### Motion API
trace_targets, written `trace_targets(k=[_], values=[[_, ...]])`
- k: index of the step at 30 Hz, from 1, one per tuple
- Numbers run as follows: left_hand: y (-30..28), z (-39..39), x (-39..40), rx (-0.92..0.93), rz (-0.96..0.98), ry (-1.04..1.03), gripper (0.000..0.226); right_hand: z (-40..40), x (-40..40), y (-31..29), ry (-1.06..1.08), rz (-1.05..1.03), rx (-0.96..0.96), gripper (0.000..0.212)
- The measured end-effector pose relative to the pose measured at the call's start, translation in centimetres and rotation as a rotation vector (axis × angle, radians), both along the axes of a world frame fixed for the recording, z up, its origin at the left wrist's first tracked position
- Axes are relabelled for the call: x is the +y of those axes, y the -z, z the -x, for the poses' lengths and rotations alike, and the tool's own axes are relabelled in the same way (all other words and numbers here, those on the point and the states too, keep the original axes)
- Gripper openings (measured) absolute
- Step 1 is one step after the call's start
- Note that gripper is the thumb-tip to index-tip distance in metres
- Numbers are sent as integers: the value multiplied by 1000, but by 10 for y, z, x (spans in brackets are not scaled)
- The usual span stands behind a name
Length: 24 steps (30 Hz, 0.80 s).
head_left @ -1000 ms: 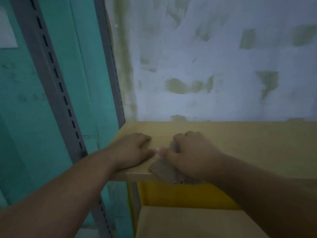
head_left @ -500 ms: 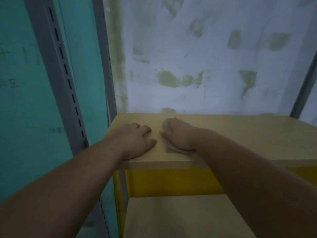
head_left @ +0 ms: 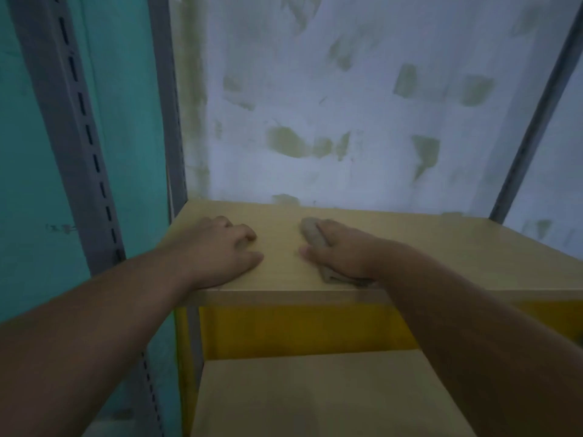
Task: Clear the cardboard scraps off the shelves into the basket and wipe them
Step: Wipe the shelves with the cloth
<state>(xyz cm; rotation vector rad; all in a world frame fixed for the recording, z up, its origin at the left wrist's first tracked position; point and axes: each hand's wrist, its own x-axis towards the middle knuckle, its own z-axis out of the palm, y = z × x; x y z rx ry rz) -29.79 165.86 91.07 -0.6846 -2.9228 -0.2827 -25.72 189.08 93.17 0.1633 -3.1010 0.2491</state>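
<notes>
**A:** What does the head camera show?

**B:** Two bare forearms reach onto the upper shelf point(head_left: 441, 257), a pale wood board. One more board, the lower shelf point(head_left: 315, 398), sits beneath it, so two shelves are in view.

**A:** What are the hands doing?

**B:** The left hand point(head_left: 217, 250) lies palm down near the shelf's front left corner, fingers loosely bent, holding nothing. The right hand point(head_left: 342, 253) presses on one brownish-grey cloth point(head_left: 310, 230), its fingers curled over the wad. The cloth pokes out past the fingertips and behind the wrist, flat on the upper shelf, left of its middle.

**A:** Do the hands touch?

**B:** No, they lie near each other with bare board between.

**A:** And around them?

**B:** Three grey slotted uprights: two on the left point(head_left: 75, 146), one at right. Behind, a whitish wall point(head_left: 362, 105) with greenish patches. A teal panel point(head_left: 28, 184) stands at left.
</notes>
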Motion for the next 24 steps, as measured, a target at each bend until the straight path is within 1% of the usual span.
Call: trace_targets(k=[3, 5, 8, 10, 12, 14, 17, 20, 24], values=[[1, -5, 2, 47, -8, 2, 59, -14, 21, 6, 60, -15, 26, 73], [1, -7, 6, 88, -19, 45, 60, -23, 22, 9, 48, -22, 45, 68], [-1, -5, 20, 72, -8, 138, 58, -18, 8, 8, 21, 11, 16, 59], [-5, 0, 37, 61, 24, 149, 58, -2, 3, 4, 1, 20, -15, 56], [-5, 3, 55, 46, 47, 147, 58, 13, 14, 1, 16, 32, -41, 56], [-5, 2, 68, 57, 69, 161, 58, 18, 43, 1, 78, 45, -27, 56], [-3, -1, 80, 75, 75, 199, 55, -6, 78, 6, 146, 19, -11, 57], [0, -3, 96, 87, 59, 224, 52, -31, 87, 9, 117, -28, 0, 56], [-3, -2, 131, 118, 54, 262, 44, -14, 91, 2, 101, -5, -45, 57]])
